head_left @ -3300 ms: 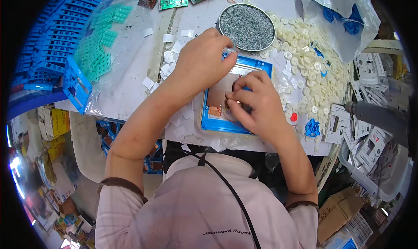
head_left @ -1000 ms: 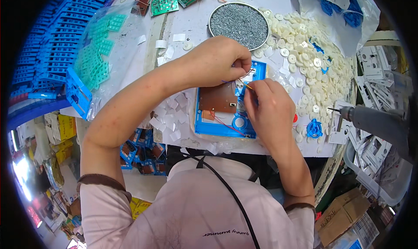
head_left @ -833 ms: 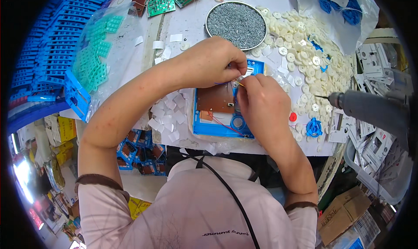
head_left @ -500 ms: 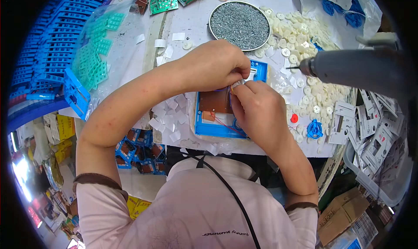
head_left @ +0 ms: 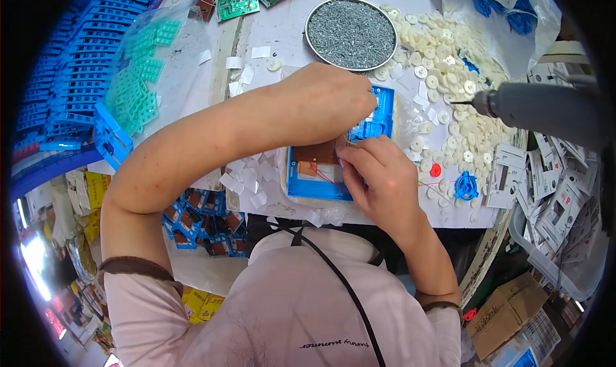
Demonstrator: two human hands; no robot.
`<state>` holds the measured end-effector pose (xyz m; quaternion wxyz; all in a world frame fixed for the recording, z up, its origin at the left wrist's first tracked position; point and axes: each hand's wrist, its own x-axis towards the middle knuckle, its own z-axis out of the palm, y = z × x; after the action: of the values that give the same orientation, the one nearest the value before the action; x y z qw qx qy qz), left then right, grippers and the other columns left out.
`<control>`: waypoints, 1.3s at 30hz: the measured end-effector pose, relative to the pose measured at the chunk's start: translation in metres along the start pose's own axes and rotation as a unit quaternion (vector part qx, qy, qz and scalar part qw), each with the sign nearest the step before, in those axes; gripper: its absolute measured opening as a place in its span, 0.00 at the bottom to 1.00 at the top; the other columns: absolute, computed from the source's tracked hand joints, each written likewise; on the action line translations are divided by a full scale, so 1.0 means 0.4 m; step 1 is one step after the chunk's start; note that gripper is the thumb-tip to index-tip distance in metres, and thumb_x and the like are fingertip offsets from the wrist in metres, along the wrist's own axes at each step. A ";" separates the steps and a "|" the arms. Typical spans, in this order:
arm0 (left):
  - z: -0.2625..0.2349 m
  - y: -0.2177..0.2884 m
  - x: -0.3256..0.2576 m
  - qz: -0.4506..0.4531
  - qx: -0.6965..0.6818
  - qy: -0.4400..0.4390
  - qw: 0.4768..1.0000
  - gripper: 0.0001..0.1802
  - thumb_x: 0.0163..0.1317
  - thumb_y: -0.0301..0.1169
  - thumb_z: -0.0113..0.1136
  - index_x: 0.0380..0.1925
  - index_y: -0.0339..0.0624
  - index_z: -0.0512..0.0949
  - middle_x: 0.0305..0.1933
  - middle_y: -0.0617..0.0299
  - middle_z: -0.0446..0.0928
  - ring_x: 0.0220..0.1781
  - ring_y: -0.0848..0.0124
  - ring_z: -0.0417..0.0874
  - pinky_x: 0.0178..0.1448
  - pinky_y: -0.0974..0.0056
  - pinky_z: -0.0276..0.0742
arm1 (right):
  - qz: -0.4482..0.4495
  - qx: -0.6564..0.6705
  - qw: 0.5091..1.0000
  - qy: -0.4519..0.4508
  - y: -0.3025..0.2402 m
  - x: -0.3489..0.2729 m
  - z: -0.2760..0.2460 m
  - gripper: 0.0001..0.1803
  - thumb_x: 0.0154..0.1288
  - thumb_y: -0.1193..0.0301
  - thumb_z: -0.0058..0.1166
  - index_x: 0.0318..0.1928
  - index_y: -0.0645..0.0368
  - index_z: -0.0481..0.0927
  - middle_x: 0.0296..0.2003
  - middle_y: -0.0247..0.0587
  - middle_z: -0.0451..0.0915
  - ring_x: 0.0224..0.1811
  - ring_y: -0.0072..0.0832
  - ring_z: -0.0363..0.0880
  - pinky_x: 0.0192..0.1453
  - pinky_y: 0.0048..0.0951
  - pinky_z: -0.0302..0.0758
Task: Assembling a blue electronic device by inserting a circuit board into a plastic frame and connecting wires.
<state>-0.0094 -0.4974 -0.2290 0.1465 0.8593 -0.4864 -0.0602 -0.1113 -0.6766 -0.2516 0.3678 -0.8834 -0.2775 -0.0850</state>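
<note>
A blue plastic casing [head_left: 314, 190] lies on the table in front of me, with a brown circuit board [head_left: 312, 153] inside. Thin red wires [head_left: 326, 175] run over the casing's near part. My left hand [head_left: 332, 102] arches over the far part of the casing, closed, its fingertips turned down and hidden behind the hand. From the right, my right hand [head_left: 385, 182] reaches in and pinches at the board's right edge, where thin wires show at its fingertips. Both hands meet close together above the casing.
An electric screwdriver [head_left: 545, 107] juts in from the right, its bit pointing left. Beyond the casing stands a round tray of screws [head_left: 308, 40]. Cream plastic discs [head_left: 443, 72] spread to its right. Blue plastic frames [head_left: 83, 59] are stacked at left; white panels [head_left: 558, 206] fill a bin.
My hands have shifted slightly toward me. The left hand has turned further over, hiding its fingertips, and more of the casing's far right part shows. The view has moved a little.
</note>
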 end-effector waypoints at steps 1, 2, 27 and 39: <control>0.001 0.008 -0.001 0.007 0.023 0.006 1.000 0.06 0.53 0.29 0.65 0.31 0.41 0.79 0.34 0.60 0.77 0.39 0.60 0.84 0.42 0.59 0.82 | -0.001 -0.002 1.000 -0.004 0.000 0.000 0.000 0.12 0.52 0.77 0.66 0.39 0.58 0.83 0.33 0.37 0.78 0.35 0.36 0.78 0.34 0.35 0.77; 0.003 0.016 -0.003 0.011 0.031 0.005 0.999 0.07 0.52 0.29 0.65 0.31 0.40 0.79 0.34 0.60 0.77 0.40 0.60 0.85 0.42 0.60 0.83 | -0.001 -0.004 1.000 -0.003 0.000 0.000 0.000 0.12 0.52 0.77 0.66 0.39 0.58 0.83 0.33 0.37 0.78 0.35 0.36 0.78 0.34 0.35 0.77; -0.053 0.030 0.160 -0.146 0.017 -0.233 0.961 0.08 0.48 0.28 0.72 0.29 0.38 0.88 0.32 0.46 0.85 0.38 0.49 0.89 0.40 0.51 0.85 | -0.005 -0.275 0.953 -0.125 -0.002 0.103 -0.080 0.10 0.50 0.78 0.60 0.36 0.60 0.83 0.33 0.42 0.79 0.41 0.38 0.77 0.41 0.40 0.77; -0.028 -0.010 0.081 -0.154 -0.056 -0.136 0.977 0.08 0.50 0.31 0.72 0.28 0.39 0.87 0.30 0.47 0.85 0.36 0.51 0.87 0.39 0.51 0.82 | -0.008 -0.094 0.992 -0.082 0.058 0.077 -0.038 0.09 0.58 0.79 0.60 0.41 0.61 0.80 0.38 0.44 0.78 0.44 0.42 0.74 0.46 0.38 0.75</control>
<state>0.0134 -0.5207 -0.2183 0.1162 0.8980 -0.3594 -0.2255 -0.0722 -0.6873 -0.2438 0.2589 -0.9156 -0.3048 -0.0411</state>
